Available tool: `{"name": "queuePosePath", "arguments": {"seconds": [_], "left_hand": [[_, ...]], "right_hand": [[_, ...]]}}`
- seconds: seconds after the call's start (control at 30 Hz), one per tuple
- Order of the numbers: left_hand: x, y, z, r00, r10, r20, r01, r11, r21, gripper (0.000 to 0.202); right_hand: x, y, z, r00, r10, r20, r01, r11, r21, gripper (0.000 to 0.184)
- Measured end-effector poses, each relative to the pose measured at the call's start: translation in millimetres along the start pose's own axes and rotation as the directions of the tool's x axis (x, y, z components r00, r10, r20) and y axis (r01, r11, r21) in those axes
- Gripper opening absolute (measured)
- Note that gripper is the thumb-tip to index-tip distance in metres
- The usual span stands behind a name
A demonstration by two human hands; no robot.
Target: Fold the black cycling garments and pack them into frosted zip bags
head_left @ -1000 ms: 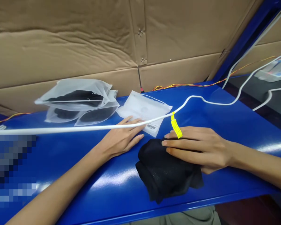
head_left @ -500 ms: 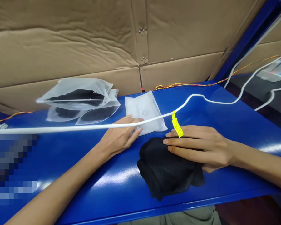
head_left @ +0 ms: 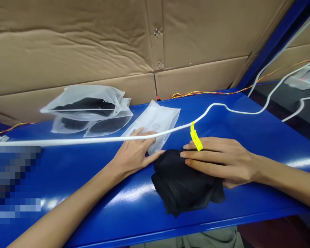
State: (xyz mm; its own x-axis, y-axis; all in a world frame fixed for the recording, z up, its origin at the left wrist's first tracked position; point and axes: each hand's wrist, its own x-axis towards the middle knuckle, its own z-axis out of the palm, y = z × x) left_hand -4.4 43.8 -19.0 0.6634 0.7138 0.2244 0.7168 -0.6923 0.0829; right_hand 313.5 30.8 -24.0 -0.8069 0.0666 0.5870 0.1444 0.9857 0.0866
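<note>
A folded black cloth (head_left: 182,184) lies near the front edge of the blue table (head_left: 243,137). My right hand (head_left: 222,160) rests flat on top of it with the fingers stretched out. My left hand (head_left: 134,151) lies flat with its fingers on the near end of an empty frosted plastic bag (head_left: 160,120), which is turned at an angle just behind the cloth. A white cable (head_left: 93,140) with a yellow tag (head_left: 195,137) hangs across in front of both hands.
Several frosted bags holding black cloth (head_left: 88,110) are stacked at the back left. Brown cardboard (head_left: 93,44) lines the wall behind. Thin red and yellow wires (head_left: 209,93) run along the table's back edge. A blue post (head_left: 271,41) rises at the right.
My left hand has slid the empty bag round and drawn it closer to the black cloth. My right hand has stayed on the cloth.
</note>
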Motion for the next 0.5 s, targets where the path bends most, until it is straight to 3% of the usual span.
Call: {"name": "queuePosePath", "arguments": {"seconds": [0.27, 0.5], "left_hand": [[-0.9, 2.8, 2.0, 0.995, -0.077, -0.061, 0.079, 0.996, 0.033, 0.033], [-3.7, 1.9, -4.8, 0.997, 0.071, -0.010, -0.070, 0.994, 0.081, 0.047]], "right_hand": [[4.4, -2.7, 5.0, 0.995, 0.101, -0.027, -0.102, 0.994, -0.038, 0.031], [2.7, -2.3, 0.5, 0.998, 0.049, 0.035, -0.044, 0.990, -0.137, 0.042]]}}
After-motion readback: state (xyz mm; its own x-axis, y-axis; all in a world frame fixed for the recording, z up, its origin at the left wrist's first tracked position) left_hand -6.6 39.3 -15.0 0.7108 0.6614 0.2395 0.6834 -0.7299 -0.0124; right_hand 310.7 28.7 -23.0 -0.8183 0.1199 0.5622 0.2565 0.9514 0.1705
